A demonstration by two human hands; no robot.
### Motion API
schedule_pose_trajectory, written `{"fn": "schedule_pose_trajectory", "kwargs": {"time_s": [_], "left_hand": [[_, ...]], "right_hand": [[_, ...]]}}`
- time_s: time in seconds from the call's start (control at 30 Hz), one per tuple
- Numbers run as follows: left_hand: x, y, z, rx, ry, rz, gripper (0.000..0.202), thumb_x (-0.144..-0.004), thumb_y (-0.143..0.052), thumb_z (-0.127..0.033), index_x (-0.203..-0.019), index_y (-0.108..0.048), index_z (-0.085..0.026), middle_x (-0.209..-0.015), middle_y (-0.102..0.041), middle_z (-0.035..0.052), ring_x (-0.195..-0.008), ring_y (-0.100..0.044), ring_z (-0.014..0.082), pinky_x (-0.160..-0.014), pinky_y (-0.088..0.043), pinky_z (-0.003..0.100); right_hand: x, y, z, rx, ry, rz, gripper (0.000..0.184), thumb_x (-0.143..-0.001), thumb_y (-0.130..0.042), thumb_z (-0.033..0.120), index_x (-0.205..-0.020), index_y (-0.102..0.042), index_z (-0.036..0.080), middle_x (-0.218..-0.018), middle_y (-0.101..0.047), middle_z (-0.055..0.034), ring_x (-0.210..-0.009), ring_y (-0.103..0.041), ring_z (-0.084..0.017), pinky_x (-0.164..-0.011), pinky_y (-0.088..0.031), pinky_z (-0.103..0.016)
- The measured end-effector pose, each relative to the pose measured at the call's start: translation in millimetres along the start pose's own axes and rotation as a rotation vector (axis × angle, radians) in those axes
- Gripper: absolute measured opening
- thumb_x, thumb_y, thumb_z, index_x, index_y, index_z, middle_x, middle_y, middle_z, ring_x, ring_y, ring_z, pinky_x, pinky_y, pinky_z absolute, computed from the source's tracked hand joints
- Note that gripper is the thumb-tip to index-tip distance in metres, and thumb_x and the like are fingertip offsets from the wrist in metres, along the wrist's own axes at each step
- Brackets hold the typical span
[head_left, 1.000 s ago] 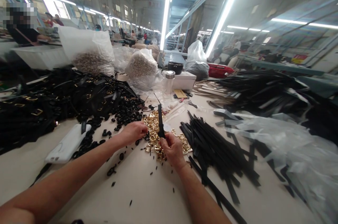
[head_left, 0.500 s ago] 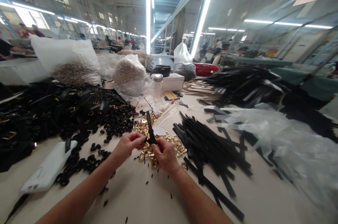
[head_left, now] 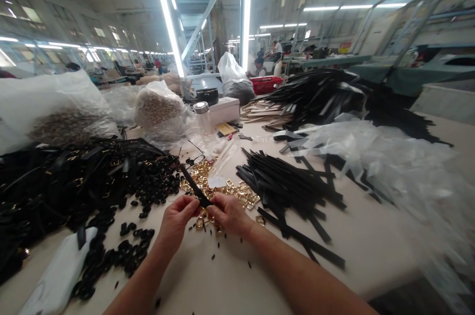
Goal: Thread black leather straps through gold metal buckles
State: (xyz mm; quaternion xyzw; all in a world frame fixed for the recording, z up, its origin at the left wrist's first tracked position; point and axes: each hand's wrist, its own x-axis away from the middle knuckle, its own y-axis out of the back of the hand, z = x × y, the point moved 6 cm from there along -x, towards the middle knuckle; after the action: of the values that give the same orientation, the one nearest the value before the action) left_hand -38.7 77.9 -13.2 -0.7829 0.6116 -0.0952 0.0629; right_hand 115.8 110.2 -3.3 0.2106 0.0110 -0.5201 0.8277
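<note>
Between my hands is a black strap, tilted with its free end pointing up and to the left. My left hand pinches it from the left, thumb against fingertips. My right hand grips the strap's near end, with the thumb on top; that end is partly hidden by the fingers. Gold buckles lie loose on the table just beyond and under my hands. A pile of small black loops lies to the left of them. On the right rests a bundle of flat black straps.
Black straps with gold buckles heap up on the left, near a white power bank-like block. Behind stand a clear bottle, a white box and bags of small pieces. Plastic sheeting covers the right side.
The view has turned to the right. The strap has tipped from nearly upright to leaning left, and my left hand has come closer in against it.
</note>
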Motion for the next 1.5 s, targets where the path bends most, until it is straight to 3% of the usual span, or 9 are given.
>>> {"fn": "schedule_pose_trajectory", "kwargs": {"time_s": [0.17,0.37,0.73,1.17,1.33,1.5], "left_hand": [[2,0.1,-2,-0.014,0.003,0.061,0.028,-0.063,-0.083,-0.030,-0.083,-0.070,-0.016,-0.074,-0.070,0.0006,-0.061,-0.062,0.0111,-0.060,-0.052,0.021],[2,1.0,0,-0.057,0.077,0.147,0.032,-0.067,-0.079,-0.036,-0.091,-0.074,-0.016,-0.090,-0.074,0.0077,-0.073,-0.066,0.0161,-0.070,-0.055,0.026],[-1,-2.3,-7,-0.178,0.078,0.157,0.025,-0.064,-0.080,-0.033,-0.081,-0.074,-0.015,-0.062,-0.067,0.0013,-0.051,-0.055,0.0089,-0.051,-0.046,0.018],[4,-3.6,-3,-0.163,0.060,0.178,0.026,-0.069,-0.079,-0.033,-0.086,-0.071,-0.015,-0.083,-0.073,0.0046,-0.072,-0.066,0.0136,-0.068,-0.053,0.022],[0,-0.2,-1,-0.193,0.043,0.122,0.029,-0.066,-0.080,-0.033,-0.088,-0.072,-0.015,-0.083,-0.074,0.0048,-0.071,-0.066,0.0137,-0.067,-0.054,0.022],[-4,4.2,3,-0.192,0.130,0.120,0.030,-0.064,-0.082,-0.035,-0.084,-0.074,-0.014,-0.080,-0.074,0.0063,-0.066,-0.066,0.0144,-0.063,-0.054,0.022]], "right_hand": [[0,-2,-2,-0.099,-0.050,0.068,0.009,-0.084,-0.057,0.024,-0.076,-0.059,0.019,-0.062,-0.063,0.0038,-0.046,-0.055,-0.010,-0.045,-0.038,-0.018],[-2,3,-1,-0.021,0.006,0.058,0.007,-0.083,-0.059,0.021,-0.077,-0.062,0.019,-0.062,-0.064,0.0048,-0.051,-0.056,-0.010,-0.049,-0.038,-0.018],[-1,2,6,0.169,0.091,0.123,0.010,-0.084,-0.061,0.019,-0.073,-0.061,0.019,-0.059,-0.062,0.0060,-0.052,-0.053,-0.009,-0.050,-0.032,-0.018],[-3,10,6,0.335,0.053,0.039,0.012,-0.080,-0.064,0.021,-0.069,-0.060,0.018,-0.057,-0.051,0.0055,-0.053,-0.042,-0.009,-0.050,-0.024,-0.019],[-3,8,7,0.381,0.068,0.071,0.012,-0.082,-0.062,0.023,-0.072,-0.059,0.018,-0.060,-0.052,0.0049,-0.054,-0.042,-0.009,-0.051,-0.024,-0.020],[-1,3,9,0.429,0.110,0.126,0.010,-0.082,-0.061,0.024,-0.073,-0.059,0.018,-0.065,-0.056,0.0035,-0.059,-0.046,-0.010,-0.053,-0.024,-0.021]]}}
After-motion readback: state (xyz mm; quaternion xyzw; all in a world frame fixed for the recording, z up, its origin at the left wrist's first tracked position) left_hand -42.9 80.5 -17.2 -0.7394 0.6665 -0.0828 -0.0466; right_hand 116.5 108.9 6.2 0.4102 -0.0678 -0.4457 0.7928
